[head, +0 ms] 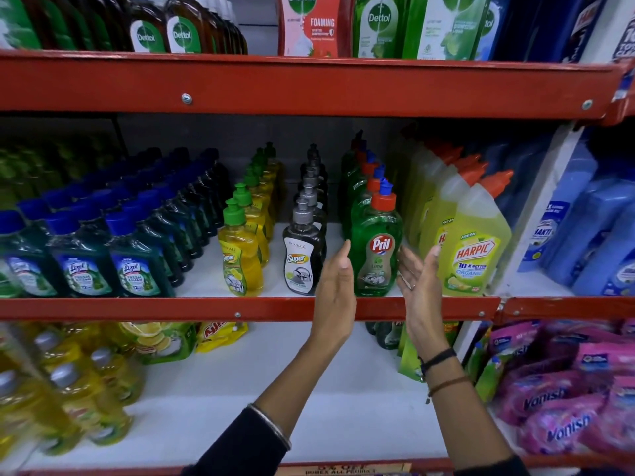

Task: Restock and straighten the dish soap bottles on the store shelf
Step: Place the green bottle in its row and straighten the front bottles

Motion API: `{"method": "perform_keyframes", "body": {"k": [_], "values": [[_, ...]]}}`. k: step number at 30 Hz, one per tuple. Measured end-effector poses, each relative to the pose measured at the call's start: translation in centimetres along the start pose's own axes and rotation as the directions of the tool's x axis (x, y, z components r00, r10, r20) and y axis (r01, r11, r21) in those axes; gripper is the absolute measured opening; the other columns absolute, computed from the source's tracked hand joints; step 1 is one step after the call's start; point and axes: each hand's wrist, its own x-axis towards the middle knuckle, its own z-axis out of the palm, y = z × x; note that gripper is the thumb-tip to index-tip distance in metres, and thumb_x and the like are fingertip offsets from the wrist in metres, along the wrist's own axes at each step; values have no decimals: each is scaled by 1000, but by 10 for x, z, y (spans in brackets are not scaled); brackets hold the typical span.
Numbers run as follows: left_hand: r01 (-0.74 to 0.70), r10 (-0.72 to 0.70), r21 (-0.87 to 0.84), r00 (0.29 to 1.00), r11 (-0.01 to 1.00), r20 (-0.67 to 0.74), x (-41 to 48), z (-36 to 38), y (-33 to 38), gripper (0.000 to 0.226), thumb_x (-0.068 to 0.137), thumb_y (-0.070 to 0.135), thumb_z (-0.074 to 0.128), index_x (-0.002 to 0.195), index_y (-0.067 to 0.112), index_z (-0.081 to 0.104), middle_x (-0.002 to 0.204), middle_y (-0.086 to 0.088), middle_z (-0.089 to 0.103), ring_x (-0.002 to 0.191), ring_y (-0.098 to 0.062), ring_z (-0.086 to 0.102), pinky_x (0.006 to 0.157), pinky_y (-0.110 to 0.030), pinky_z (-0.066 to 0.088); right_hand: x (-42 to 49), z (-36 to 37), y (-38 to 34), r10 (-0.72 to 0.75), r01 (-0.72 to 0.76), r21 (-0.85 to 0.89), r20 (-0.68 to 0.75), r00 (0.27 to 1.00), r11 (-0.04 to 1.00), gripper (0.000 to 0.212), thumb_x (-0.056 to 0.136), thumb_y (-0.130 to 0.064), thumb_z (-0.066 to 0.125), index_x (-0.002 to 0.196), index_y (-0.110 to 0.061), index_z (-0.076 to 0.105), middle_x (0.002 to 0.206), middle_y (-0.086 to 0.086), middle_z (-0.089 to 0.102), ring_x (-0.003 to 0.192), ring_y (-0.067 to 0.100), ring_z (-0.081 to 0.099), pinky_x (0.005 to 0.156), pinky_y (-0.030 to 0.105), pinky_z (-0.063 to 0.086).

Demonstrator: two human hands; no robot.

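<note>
A green Pril dish soap bottle [376,249] with a red and blue cap stands at the front of its row on the middle shelf [240,309]. My left hand [335,290] is flat and open just left of it, fingertips beside its side. My right hand [417,283] is open on its right, palm facing the bottle, fingers spread. Neither hand grips it. To the left stand a row of grey-black Super bottles [302,259] and a row of yellow Super bottles [240,255].
Yellow Harpic bottles [476,249] crowd the right of the Pril row. Dark green Lizol bottles [137,266] fill the left. Dettol bottles [374,25] stand on the top shelf. The lower shelf holds yellow bottles [68,400] and pink Vanish pouches [563,400].
</note>
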Motion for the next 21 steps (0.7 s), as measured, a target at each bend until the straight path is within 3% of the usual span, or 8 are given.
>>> {"method": "perform_keyframes", "body": {"k": [3,6,9,11,13,15,18,21], "values": [[-238,237,32,928,971,-287,-15,-15,-5,42,98,42,26,128,24,50,131,11,49,126,2,43,104,-13,32,-24,11,18,-208,210,-4,-159,965,978,56,91,-58,33,120,-19,61,126,6,63,122,14,54,106,30,39],[-225,227,52,897,973,-380,-8,-39,-10,45,95,49,23,132,30,42,134,9,41,132,-4,36,109,-23,30,-51,37,35,-321,321,-33,14,947,946,48,90,-58,33,117,-28,59,126,5,61,123,15,53,104,28,39],[-104,119,62,942,993,-313,10,-59,-14,56,89,63,18,137,39,31,142,12,31,135,2,27,117,-33,23,-60,67,39,-244,268,-70,245,938,961,70,80,-78,29,130,-32,46,142,-5,47,133,4,40,109,18,30],[-91,105,72,969,993,-222,19,-68,-17,58,87,68,17,139,43,24,145,17,26,138,4,22,119,-36,21,-57,82,35,-158,209,-153,290,944,966,90,68,-89,22,139,-33,33,147,-14,34,135,-5,30,103,2,22],[-69,77,70,989,995,-129,24,-73,-18,65,83,79,14,140,47,18,149,20,22,142,0,19,120,-41,20,-53,91,32,-101,163,-190,297,949,968,105,60,-94,19,145,-32,22,145,-21,25,133,-8,23,96,-5,17],[-35,39,52,996,998,-81,28,-76,-18,78,76,87,14,142,47,19,153,18,21,143,-5,22,119,-45,22,-48,95,28,-76,140,-191,307,949,972,112,56,-96,17,146,-29,20,142,-23,23,134,-7,21,102,1,16],[13,-13,29,1000,999,-21,28,-82,-19,99,70,92,16,150,34,19,156,6,27,142,-8,27,117,-48,26,-39,97,30,-57,102,-115,337,940,988,108,61,-94,21,145,-27,27,148,-16,30,137,-2,28,115,23,20],[24,-28,60,997,998,68,22,-90,-17,103,63,95,12,149,39,13,159,10,19,141,-1,24,119,-47,22,-31,94,32,-12,31,-47,348,937,998,103,64,-92,25,145,-29,30,153,-10,32,138,1,30,118,32,21]]}}
